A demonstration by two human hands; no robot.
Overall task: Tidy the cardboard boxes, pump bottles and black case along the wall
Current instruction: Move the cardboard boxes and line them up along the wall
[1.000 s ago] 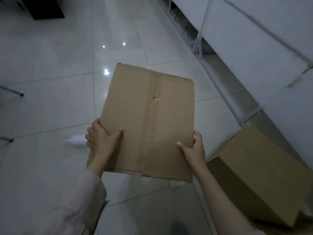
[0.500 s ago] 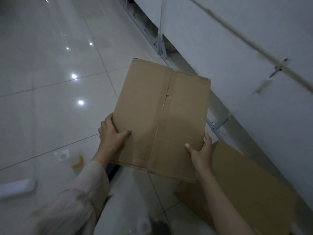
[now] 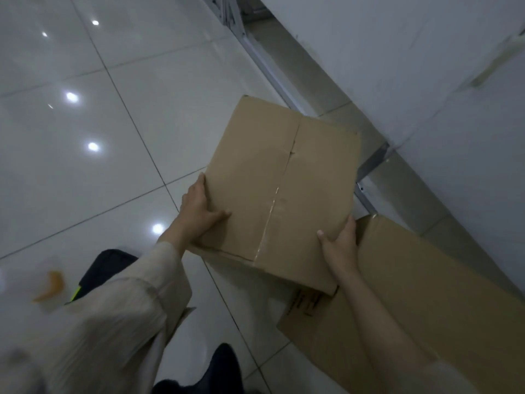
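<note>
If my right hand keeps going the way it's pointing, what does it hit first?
Probably nothing right away: the right hand points toward the metal frame at the wall's base. Beyond the held box, bare floor seems to come first; depth is unclear.

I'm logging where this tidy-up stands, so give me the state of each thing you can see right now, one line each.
Held cardboard box: flaps closed, taped seam, lifted off the floor.
Left hand: gripping the held box's left edge.
Right hand: gripping its right edge.
Second cardboard box: closed, lying on the floor by the wall.
Black case: on the floor, partly hidden by the sleeve; open or shut unclear.
</note>
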